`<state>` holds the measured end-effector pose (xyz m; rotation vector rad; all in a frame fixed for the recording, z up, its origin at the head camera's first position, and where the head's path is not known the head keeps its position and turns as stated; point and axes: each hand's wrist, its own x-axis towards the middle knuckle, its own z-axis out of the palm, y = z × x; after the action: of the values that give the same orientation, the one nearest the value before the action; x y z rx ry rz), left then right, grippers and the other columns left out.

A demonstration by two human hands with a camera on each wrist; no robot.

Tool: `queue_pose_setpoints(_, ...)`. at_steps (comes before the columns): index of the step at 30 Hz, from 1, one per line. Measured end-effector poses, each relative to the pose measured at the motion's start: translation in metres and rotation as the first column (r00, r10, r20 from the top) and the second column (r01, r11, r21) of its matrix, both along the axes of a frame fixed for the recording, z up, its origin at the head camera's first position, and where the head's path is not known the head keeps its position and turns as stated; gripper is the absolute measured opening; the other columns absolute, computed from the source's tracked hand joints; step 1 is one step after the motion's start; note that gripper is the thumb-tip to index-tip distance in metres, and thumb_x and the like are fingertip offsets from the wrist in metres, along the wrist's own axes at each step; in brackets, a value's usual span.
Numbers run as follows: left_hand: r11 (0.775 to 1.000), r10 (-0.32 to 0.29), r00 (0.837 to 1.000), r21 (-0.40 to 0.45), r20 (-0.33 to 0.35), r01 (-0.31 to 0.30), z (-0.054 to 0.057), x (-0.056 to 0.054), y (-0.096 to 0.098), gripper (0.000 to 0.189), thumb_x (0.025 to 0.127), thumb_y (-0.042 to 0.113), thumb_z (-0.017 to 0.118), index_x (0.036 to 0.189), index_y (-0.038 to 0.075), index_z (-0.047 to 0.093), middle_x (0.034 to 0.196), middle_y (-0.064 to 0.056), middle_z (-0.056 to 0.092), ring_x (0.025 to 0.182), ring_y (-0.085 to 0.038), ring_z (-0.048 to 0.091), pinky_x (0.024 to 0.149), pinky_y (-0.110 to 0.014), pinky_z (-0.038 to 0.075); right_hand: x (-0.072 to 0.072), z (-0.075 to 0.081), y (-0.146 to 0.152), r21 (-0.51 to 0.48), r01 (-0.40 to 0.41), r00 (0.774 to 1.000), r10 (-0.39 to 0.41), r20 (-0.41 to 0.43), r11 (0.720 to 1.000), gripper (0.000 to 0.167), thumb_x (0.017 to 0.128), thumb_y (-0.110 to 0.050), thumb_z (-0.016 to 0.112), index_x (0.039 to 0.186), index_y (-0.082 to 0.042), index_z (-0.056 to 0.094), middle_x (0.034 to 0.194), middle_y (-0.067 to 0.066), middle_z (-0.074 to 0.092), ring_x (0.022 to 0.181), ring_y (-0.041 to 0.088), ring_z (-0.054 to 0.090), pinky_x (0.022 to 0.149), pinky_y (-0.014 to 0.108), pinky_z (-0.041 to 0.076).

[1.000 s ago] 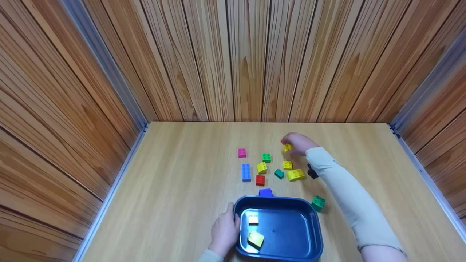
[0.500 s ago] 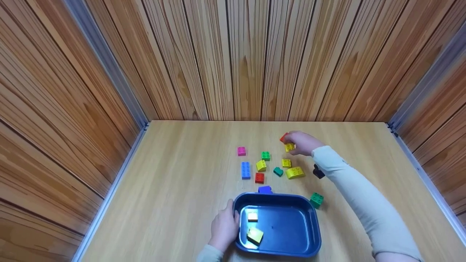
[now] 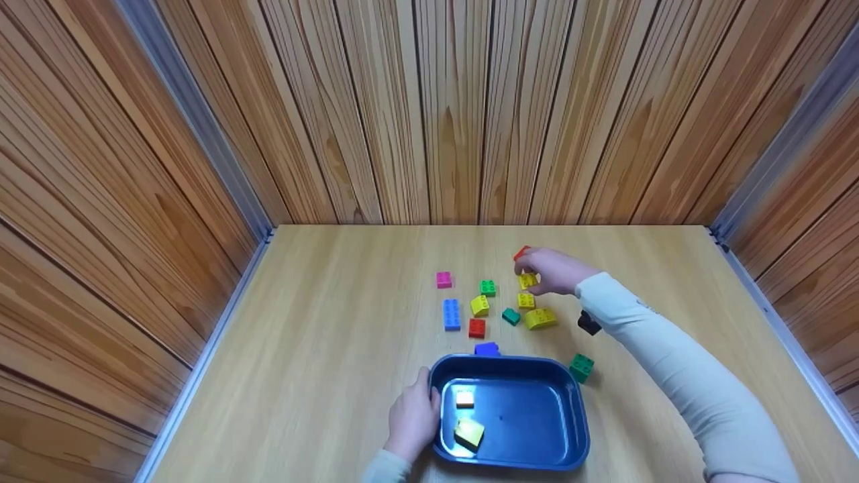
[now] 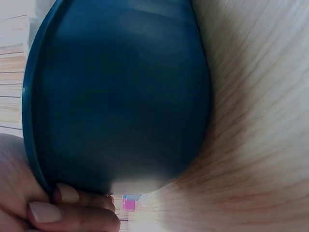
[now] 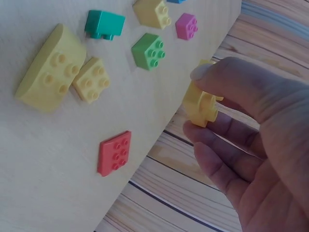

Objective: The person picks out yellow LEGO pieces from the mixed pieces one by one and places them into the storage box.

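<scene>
My left hand point(image 3: 414, 417) grips the left rim of a dark blue tray point(image 3: 527, 419); its fingers curl over the edge in the left wrist view. Inside the tray lie a yellow-topped block point(image 3: 469, 433) and a smaller pale-looking brick point(image 3: 464, 400) under glare. Over the far part of the table, my right hand point(image 3: 556, 270) pinches a yellow brick point(image 5: 198, 104) between thumb and fingers. A flat red brick point(image 5: 115, 152) lies beside that hand. Close by on the table are a small yellow brick point(image 3: 526, 301) and a curved yellow block point(image 3: 540, 318).
Several bricks lie loose beyond the tray: pink point(image 3: 443, 280), long blue point(image 3: 451, 314), light green point(image 3: 488, 288), sloped yellow point(image 3: 479, 306), teal point(image 3: 511, 316), red point(image 3: 476, 328) and purple point(image 3: 486, 349). A green block point(image 3: 581, 367) and black piece point(image 3: 589, 323) lie right. Wooden walls enclose the table.
My right hand, with the yellow brick, has drawn slightly nearer the tray, and more of the red brick behind it shows. The left hand stays on the tray.
</scene>
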<state>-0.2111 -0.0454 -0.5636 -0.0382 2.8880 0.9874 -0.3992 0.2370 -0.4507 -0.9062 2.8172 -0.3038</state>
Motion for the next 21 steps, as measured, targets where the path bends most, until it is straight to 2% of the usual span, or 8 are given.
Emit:
queue_pose_setpoints(5, 1.0, 0.004, 0.999, 0.017, 0.05, -0.005, 0.0, 0.0, 0.001, 0.046, 0.097, 0.02, 0.054, 0.137, 0.0, 0.046, 0.117, -0.022, 0.063, 0.101, -0.033, 0.064, 0.084, -0.048, 0.053, 0.012, 0.003, -0.001, -0.007, -0.001, 1.0, 0.001, 0.017, 1.0, 0.033, 0.078, -0.012, 0.079, 0.109, -0.01, 0.067, 0.104, 0.004, 0.063, 0.094, 0.024, 0.061, 0.083, 0.04, 0.053)
queue_pose_setpoints(11, 0.999, 0.01, 0.996, 0.036, 0.086, -0.013, 0.001, 0.001, 0.002, 0.049, 0.098, 0.022, 0.053, 0.141, 0.0, 0.042, 0.125, -0.021, 0.059, 0.11, -0.032, 0.06, 0.09, -0.048, 0.049, 0.033, 0.007, -0.005, -0.008, -0.038, 0.999, 0.038, 0.025, 0.999, 0.035, 0.077, -0.015, 0.081, 0.109, -0.013, 0.067, 0.103, 0.002, 0.062, 0.092, 0.02, 0.061, 0.082, 0.037, 0.054)
queue_pose_setpoints(21, 0.998, 0.026, 0.997, 0.057, 0.069, -0.03, 0.001, 0.004, 0.002, 0.049, 0.098, 0.021, 0.053, 0.141, 0.001, 0.042, 0.127, -0.02, 0.058, 0.112, -0.032, 0.059, 0.091, -0.046, 0.049, 0.062, 0.01, -0.014, 0.001, -0.139, 0.99, 0.139, 0.024, 0.99, 0.036, 0.077, -0.015, 0.081, 0.11, -0.014, 0.068, 0.101, 0.0, 0.062, 0.089, 0.016, 0.061, 0.08, 0.034, 0.055)
